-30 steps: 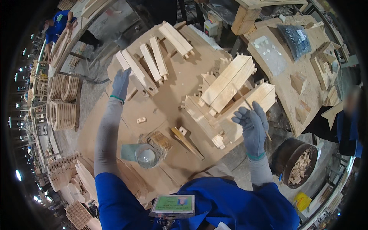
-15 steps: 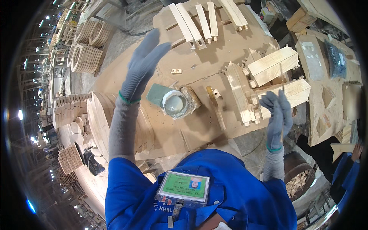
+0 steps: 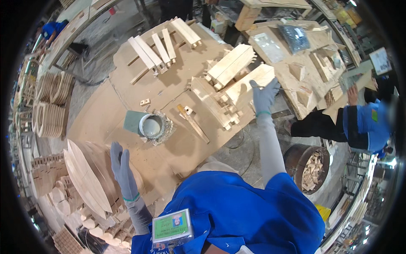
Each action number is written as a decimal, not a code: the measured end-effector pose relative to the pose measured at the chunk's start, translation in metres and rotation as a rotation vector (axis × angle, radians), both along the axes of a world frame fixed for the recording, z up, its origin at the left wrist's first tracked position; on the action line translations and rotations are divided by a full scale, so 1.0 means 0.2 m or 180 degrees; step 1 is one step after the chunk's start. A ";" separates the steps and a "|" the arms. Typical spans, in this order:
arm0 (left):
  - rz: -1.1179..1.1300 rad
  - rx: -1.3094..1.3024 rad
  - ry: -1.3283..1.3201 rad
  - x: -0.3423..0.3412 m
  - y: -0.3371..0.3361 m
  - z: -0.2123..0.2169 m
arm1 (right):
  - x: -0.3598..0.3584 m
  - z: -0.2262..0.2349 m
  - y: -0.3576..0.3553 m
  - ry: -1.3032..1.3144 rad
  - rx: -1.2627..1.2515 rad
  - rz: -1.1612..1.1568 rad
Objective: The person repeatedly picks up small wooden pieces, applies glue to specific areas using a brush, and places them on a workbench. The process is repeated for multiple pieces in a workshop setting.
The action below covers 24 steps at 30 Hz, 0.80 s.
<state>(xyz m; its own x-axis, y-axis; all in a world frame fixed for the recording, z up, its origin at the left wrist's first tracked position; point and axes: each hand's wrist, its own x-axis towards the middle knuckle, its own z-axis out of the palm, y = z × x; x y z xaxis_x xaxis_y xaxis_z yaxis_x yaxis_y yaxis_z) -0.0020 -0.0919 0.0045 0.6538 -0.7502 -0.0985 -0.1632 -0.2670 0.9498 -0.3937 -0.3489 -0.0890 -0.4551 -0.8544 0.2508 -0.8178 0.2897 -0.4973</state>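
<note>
My left hand [image 3: 122,171], in a grey glove, is open with its fingers stretched out. It hovers between a stack of curved wooden panels [image 3: 91,178] and the cardboard-covered table, holding nothing. My gloved right hand [image 3: 265,99] is raised beside stacked wooden pieces with dowel ends [image 3: 249,82]. A thin stick [image 3: 292,89] juts rightward from its fingers. Between my hands, a pot of whitish liquid [image 3: 152,126] stands against a green block [image 3: 132,122]. Right of the pot lies a narrow wooden stick [image 3: 196,128], with a small drilled block [image 3: 145,102] beyond the pot.
Several wooden bars [image 3: 165,46] rest across strips at the table's far side. On the right, a side table [image 3: 279,91] carries a blue plastic bag [image 3: 294,38]. A drum of wood scraps [image 3: 306,169] stands near my right side, with a co-worker [image 3: 366,125] beyond it.
My view has swung to the right. My left hand has come down from above the table toward the curved panels; my right hand now reaches farther out, its stick pointing sideways instead of upward.
</note>
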 end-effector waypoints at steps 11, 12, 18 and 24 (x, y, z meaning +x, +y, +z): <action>-0.0303 -0.0338 0.0409 -0.08 0.17 0.02 | 0.08 0.13 -0.11 -0.1031 0.0643 -0.0787; -0.0402 -0.0371 0.0485 -0.09 0.17 0.00 | 0.12 0.15 -0.05 -0.1146 0.0557 -0.0600; -0.1412 -0.0665 0.2914 -0.28 0.01 -0.09 | 0.66 0.42 0.58 -0.1690 0.0484 0.1763; -0.1581 -0.1291 0.3763 -0.37 -0.05 0.02 | 1.03 0.72 1.07 -0.0526 -0.0263 0.2770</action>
<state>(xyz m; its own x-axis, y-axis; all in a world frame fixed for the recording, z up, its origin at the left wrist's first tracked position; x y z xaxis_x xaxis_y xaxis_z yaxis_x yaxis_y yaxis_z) -0.0768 -0.1011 0.0077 -0.0160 -0.9918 -0.1266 0.8065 -0.0876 0.5847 -0.1878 -0.1346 0.0548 0.3111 -0.8965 0.3156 -0.6473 -0.4430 -0.6203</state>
